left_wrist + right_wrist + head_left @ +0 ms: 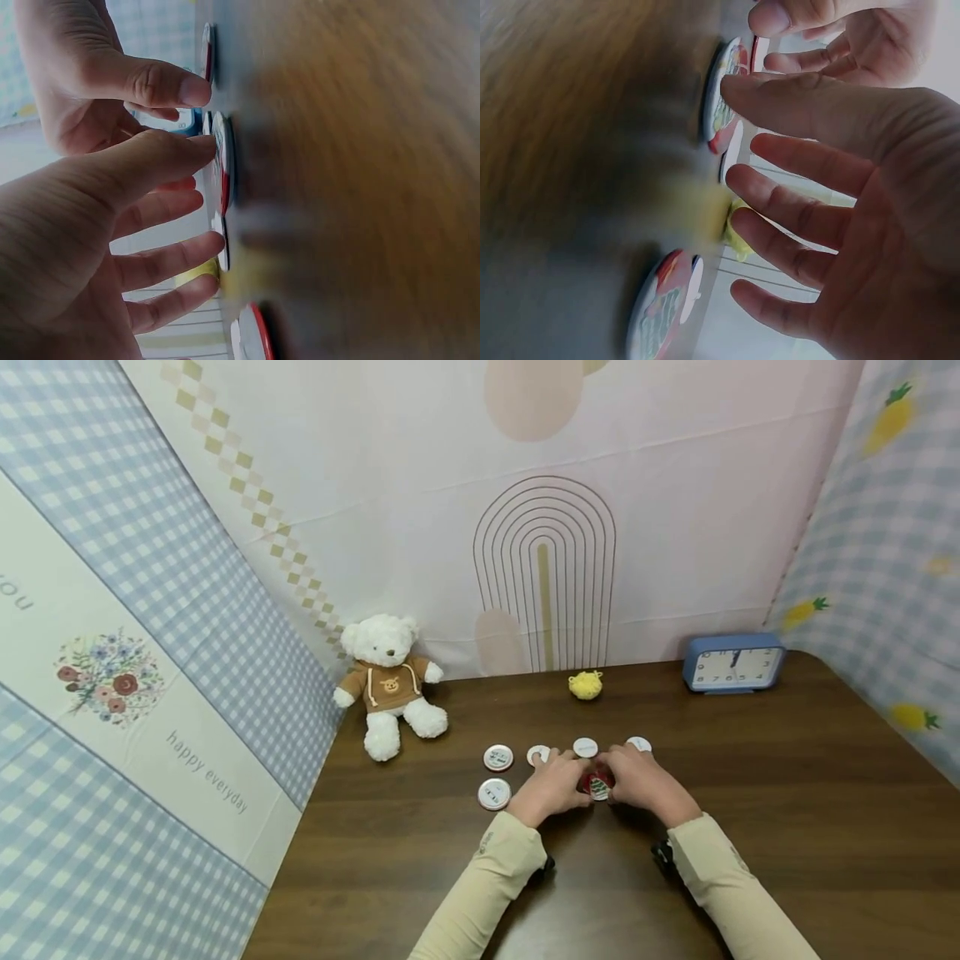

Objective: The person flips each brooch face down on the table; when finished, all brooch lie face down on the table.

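Note:
A round badge [598, 787] with a red, green and white face lies on the brown table between the two hands. My left hand [557, 787] is at its left side; in the left wrist view the thumb [196, 152] reaches the badge's edge, the other fingers spread apart. From the opposite side comes my right hand [637, 779], its thumb [761, 97] overlapping the badge's face in the right wrist view, fingers extended loosely. White-faced badges lie just beyond: one [538, 755] partly behind the left hand, one [585, 747] between the hands, one [639, 743] behind the right.
Two more white badges, an upper one [498, 757] and a lower one [494, 794], lie left of the hands. Along the back stand a white teddy bear [392, 685] in a brown hoodie, a small yellow fuzzy toy [585, 685] and a blue clock [733, 665]. Fabric-covered walls surround the table.

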`<action>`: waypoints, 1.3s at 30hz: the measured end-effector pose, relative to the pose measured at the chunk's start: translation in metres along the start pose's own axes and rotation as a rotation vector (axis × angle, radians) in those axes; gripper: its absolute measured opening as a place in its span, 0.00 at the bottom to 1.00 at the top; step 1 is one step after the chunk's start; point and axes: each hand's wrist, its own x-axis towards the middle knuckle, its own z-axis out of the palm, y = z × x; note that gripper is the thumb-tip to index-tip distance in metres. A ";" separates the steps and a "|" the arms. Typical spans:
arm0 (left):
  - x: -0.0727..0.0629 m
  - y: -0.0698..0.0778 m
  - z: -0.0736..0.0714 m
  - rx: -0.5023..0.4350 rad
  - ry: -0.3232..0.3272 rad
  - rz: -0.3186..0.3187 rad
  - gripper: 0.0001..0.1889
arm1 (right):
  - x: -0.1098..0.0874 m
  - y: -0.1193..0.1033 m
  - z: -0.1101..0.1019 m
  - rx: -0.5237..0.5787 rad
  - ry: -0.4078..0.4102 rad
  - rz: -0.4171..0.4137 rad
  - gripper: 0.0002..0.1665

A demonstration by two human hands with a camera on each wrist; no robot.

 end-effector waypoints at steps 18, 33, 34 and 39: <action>0.003 0.004 -0.001 0.044 0.056 0.067 0.08 | -0.004 0.010 0.001 0.080 -0.026 -0.046 0.11; 0.002 -0.002 -0.007 -0.060 0.079 0.100 0.08 | -0.006 0.006 -0.007 0.129 -0.007 -0.096 0.12; 0.002 -0.002 -0.008 -0.061 0.082 0.100 0.09 | -0.006 0.005 -0.007 0.134 -0.009 -0.087 0.12; 0.002 -0.002 -0.009 -0.092 0.079 0.091 0.08 | -0.005 0.003 -0.005 0.153 -0.012 -0.055 0.14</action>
